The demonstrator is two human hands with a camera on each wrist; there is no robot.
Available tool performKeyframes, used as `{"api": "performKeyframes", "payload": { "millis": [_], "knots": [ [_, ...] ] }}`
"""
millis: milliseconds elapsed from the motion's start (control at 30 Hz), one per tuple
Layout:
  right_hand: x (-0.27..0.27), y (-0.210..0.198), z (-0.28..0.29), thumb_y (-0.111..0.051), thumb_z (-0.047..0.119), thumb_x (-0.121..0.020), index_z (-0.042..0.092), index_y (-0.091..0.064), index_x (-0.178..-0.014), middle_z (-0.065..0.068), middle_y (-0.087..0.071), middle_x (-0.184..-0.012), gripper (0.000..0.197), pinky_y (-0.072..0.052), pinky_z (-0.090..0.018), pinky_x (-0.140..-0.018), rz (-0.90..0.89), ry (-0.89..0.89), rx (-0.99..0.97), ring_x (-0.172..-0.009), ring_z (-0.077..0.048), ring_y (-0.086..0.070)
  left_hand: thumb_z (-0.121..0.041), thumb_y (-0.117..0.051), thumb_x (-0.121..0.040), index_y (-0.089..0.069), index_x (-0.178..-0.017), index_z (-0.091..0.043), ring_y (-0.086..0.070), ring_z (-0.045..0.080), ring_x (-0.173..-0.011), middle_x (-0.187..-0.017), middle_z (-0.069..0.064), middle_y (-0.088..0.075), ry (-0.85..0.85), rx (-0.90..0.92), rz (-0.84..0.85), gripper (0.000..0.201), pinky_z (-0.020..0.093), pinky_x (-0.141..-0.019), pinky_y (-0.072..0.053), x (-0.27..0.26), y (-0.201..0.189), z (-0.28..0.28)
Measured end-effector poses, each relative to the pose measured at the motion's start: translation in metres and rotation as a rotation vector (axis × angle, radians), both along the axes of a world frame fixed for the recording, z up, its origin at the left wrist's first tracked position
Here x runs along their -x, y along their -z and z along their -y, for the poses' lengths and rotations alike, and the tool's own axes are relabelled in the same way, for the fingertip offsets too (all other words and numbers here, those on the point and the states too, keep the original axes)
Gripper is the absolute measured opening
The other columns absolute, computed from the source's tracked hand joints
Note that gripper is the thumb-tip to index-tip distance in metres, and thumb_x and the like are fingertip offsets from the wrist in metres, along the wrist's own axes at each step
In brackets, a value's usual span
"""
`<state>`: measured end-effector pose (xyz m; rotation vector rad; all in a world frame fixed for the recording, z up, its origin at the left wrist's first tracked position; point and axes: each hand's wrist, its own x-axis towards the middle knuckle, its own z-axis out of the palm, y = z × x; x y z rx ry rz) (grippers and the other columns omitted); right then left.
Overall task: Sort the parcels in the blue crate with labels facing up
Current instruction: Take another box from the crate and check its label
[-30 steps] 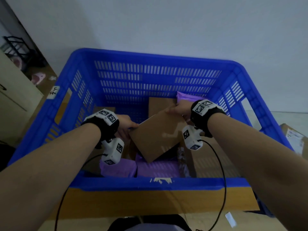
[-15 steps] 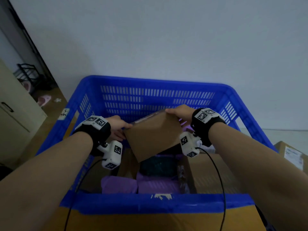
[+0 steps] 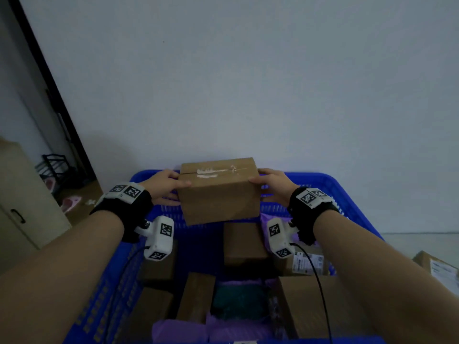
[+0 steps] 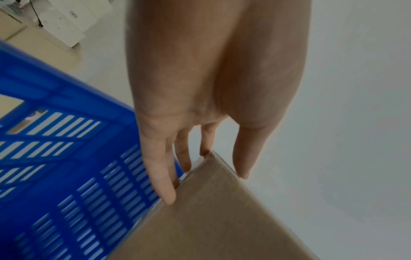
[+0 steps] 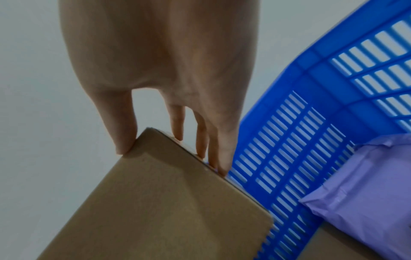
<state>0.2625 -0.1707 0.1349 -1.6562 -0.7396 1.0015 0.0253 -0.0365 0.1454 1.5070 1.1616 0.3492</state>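
The box (image 3: 218, 192) has been lifted up out of the crate (image 3: 347, 194) — a second ago it was tipped low inside. It is held by the left hand (image 3: 164, 186) and right hand (image 3: 272, 186), fingers gripping its ends. No label shows yet — more turning is likely needed.

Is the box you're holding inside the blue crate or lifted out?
Lifted out: both hands hold the cardboard box up above the blue crate rim.

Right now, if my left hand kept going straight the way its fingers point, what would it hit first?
The left hand already touches the cardboard box. Past the box, probably the wall, though depth is unclear.
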Motion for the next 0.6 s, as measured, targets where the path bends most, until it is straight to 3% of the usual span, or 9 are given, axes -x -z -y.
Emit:
{"api": "performKeyframes", "payload": {
  "millis": [67, 200, 367, 500, 600],
  "knots": [
    [-0.002, -0.007, 0.002, -0.067, 0.012, -0.084, 0.017, -0.054, -0.129, -0.011, -0.063, -0.115, 0.048, -0.049, -0.031, -0.065, -0.02, 0.015, -0.063, -0.097, -0.026, -0.06, -0.019, -0.062, -0.089, -0.046, -0.111, -0.012, -0.06, 0.026, -0.087, -0.107, 0.005, -0.054, -0.018, 0.001, 0.066, 0.028, 0.042, -0.082, -0.054, -0.001, -0.012, 0.0],
    [-0.003, -0.017, 0.004, -0.067, 0.005, -0.082, 0.016, -0.052, -0.132, -0.011, -0.064, -0.111, 0.053, -0.049, -0.031, -0.065, -0.054, 0.025, -0.148, -0.09, -0.023, -0.062, -0.023, -0.056, -0.094, -0.048, -0.101, -0.009, -0.061, 0.029, -0.083, -0.106, 0.012, -0.058, -0.052, -0.003, 0.093, 0.018, 0.041, -0.073, -0.055, -0.002, -0.032, 0.001],
    [-0.007, -0.024, 0.01, -0.064, -0.009, -0.08, 0.019, -0.048, -0.134, -0.013, -0.06, -0.118, 0.063, -0.052, -0.036, -0.079, -0.069, -0.013, -0.22, -0.106, -0.028, -0.058, -0.041, -0.051, -0.094, -0.052, -0.124, -0.007, -0.061, 0.034, -0.097, -0.12, 0.018, -0.058, -0.061, 0.023, 0.171, 0.045, 0.043, -0.071, -0.055, -0.001, -0.044, -0.004],
    [-0.006, -0.025, 0.01, -0.069, -0.014, -0.072, 0.02, -0.048, -0.135, -0.013, -0.055, -0.128, 0.074, -0.055, -0.046, -0.087, 0.05, -0.018, -0.255, -0.113, -0.031, -0.058, -0.05, -0.046, -0.093, -0.048, -0.129, -0.01, -0.053, 0.039, -0.114, -0.129, 0.018, -0.052, -0.103, 0.065, 0.231, 0.054, 0.052, -0.088, -0.05, -0.005, -0.044, -0.008],
    [-0.003, -0.022, 0.01, -0.068, -0.022, -0.067, 0.014, -0.049, -0.131, -0.015, -0.055, -0.129, 0.076, -0.056, -0.039, -0.076, 0.112, -0.006, -0.272, -0.112, -0.033, -0.06, -0.056, -0.042, -0.092, -0.044, -0.132, -0.015, -0.05, 0.039, -0.119, -0.129, 0.016, -0.05, -0.122, 0.105, 0.263, 0.058, 0.053, -0.091, -0.047, -0.008, -0.04, -0.006]
  ]
}}
